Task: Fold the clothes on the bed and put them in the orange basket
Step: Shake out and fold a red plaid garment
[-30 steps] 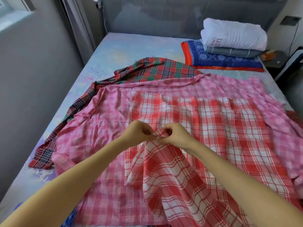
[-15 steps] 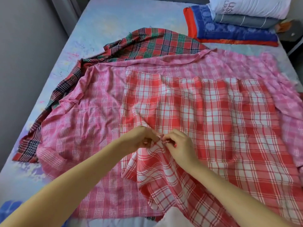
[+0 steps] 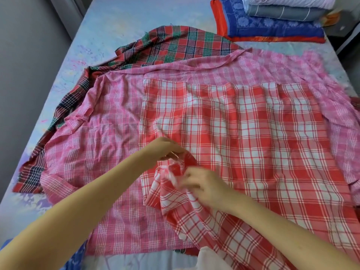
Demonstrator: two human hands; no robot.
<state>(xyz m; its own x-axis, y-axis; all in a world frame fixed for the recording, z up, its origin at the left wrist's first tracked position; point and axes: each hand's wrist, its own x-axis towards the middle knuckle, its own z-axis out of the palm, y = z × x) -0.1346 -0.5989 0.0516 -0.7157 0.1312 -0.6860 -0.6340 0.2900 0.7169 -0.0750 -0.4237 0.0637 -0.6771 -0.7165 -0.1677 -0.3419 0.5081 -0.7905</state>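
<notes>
A red-and-white checked cloth (image 3: 243,133) lies spread over a pink checked cloth (image 3: 109,137), which covers a red-green plaid cloth (image 3: 181,43) on the bed. My left hand (image 3: 165,149) pinches a bunched corner of the red-and-white cloth, lifted off the bed. My right hand (image 3: 206,184) grips the same cloth just below and to the right, blurred by motion. The orange basket is out of view.
The bed (image 3: 120,18) has a pale blue patterned sheet. A stack of folded bedding (image 3: 272,22) with a blue-and-orange quilt sits at the far right corner. A grey wall (image 3: 25,55) runs along the left side. Something white (image 3: 210,260) shows at the near edge.
The camera has tilted down and closer to the bed. My right hand has slid down along the cloth's edge, away from my left hand, which still pinches the corner.
</notes>
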